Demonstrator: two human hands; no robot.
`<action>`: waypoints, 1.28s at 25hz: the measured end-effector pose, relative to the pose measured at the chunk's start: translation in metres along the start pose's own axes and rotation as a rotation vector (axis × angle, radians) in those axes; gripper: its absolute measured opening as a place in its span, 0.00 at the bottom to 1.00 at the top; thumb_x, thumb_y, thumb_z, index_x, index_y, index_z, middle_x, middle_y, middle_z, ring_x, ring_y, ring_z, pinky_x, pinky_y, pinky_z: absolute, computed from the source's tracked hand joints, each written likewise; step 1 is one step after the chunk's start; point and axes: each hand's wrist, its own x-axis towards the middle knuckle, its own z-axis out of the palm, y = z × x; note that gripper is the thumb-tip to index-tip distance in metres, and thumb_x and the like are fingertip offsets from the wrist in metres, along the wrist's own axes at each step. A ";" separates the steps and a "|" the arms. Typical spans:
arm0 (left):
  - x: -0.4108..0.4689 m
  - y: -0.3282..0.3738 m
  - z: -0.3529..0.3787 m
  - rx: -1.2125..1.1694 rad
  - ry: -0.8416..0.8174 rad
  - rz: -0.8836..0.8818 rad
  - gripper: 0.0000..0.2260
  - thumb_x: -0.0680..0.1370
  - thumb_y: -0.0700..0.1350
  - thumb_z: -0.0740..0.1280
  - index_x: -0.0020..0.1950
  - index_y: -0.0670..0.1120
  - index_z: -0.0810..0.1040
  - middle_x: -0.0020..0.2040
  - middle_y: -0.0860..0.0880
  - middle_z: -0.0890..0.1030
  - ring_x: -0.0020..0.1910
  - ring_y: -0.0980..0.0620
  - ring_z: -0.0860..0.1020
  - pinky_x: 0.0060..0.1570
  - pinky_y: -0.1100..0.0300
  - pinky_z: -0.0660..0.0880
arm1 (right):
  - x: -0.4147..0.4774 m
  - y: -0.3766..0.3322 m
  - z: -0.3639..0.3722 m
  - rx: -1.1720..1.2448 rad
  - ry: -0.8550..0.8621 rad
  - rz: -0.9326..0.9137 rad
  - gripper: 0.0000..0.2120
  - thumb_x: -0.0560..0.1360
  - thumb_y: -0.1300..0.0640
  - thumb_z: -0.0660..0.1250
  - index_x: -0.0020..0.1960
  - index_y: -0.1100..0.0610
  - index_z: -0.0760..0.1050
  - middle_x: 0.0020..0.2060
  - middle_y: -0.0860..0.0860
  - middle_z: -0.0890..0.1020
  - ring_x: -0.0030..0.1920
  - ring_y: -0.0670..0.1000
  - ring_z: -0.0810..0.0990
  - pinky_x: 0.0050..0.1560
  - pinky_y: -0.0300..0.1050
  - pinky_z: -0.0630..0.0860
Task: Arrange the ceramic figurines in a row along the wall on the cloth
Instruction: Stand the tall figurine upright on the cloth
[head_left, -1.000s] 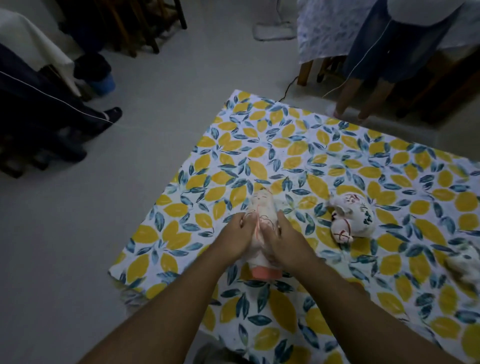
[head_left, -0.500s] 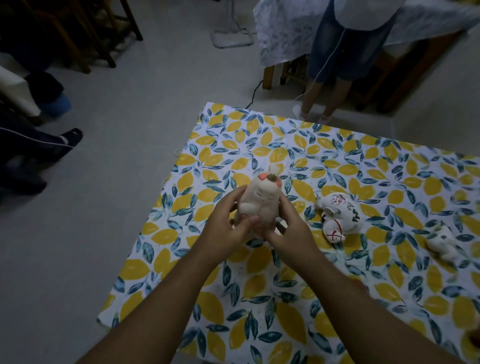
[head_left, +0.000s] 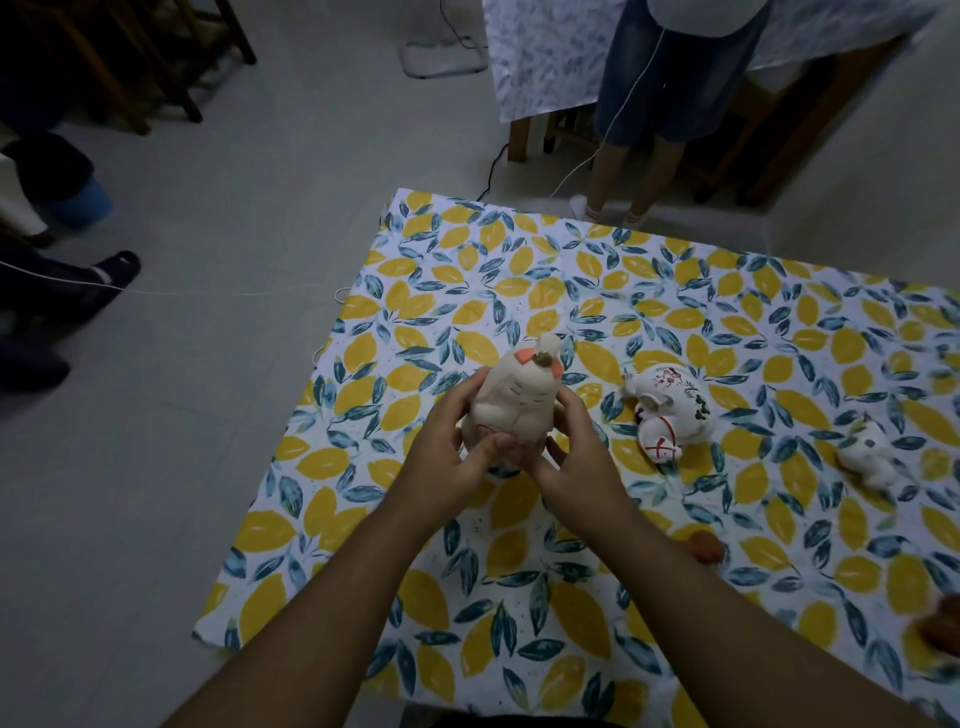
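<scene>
A pale cream figurine (head_left: 514, 400) with orange ears and a closed-eyed face stands upright, held above the lemon-print cloth (head_left: 571, 291). My left hand (head_left: 447, 457) grips its left side and base. My right hand (head_left: 571, 452) cups its right side. A white cat figurine (head_left: 670, 410) with red and green painting lies on its side on the cloth to the right. Further right, a small white figurine (head_left: 865, 457) also lies toppled. An orange-brown piece (head_left: 704, 545) sits by my right forearm, and another (head_left: 948, 623) shows at the right edge.
A person's legs (head_left: 618, 176) stand just beyond the cloth's far edge, next to a wooden table (head_left: 524, 130) draped in patterned fabric. Another person's feet (head_left: 104, 270) rest on the grey floor at left. Thin cords cross the floor (head_left: 208, 291).
The cream figurine went from lying flat on the cloth to upright in both hands, lifted clear. The view has shifted right, bringing more figurines into sight.
</scene>
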 end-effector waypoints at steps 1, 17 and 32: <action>0.000 0.000 0.001 -0.003 0.002 -0.001 0.27 0.79 0.48 0.69 0.77 0.57 0.64 0.74 0.57 0.69 0.68 0.64 0.71 0.55 0.69 0.74 | 0.000 0.001 0.000 -0.004 -0.002 0.000 0.32 0.77 0.57 0.73 0.75 0.44 0.64 0.65 0.40 0.77 0.65 0.38 0.75 0.56 0.31 0.75; -0.004 -0.007 0.012 0.124 0.055 0.015 0.30 0.81 0.53 0.65 0.80 0.57 0.56 0.78 0.54 0.63 0.74 0.60 0.65 0.69 0.53 0.70 | 0.000 -0.003 -0.004 -0.061 -0.042 -0.034 0.36 0.76 0.53 0.73 0.78 0.44 0.58 0.68 0.47 0.75 0.63 0.36 0.75 0.53 0.34 0.77; -0.064 0.045 0.188 0.512 0.262 0.075 0.25 0.83 0.58 0.58 0.78 0.52 0.63 0.76 0.60 0.62 0.77 0.64 0.54 0.74 0.58 0.58 | -0.067 0.046 -0.172 -0.781 0.105 -0.105 0.29 0.80 0.40 0.56 0.78 0.50 0.64 0.76 0.48 0.69 0.78 0.51 0.62 0.76 0.56 0.61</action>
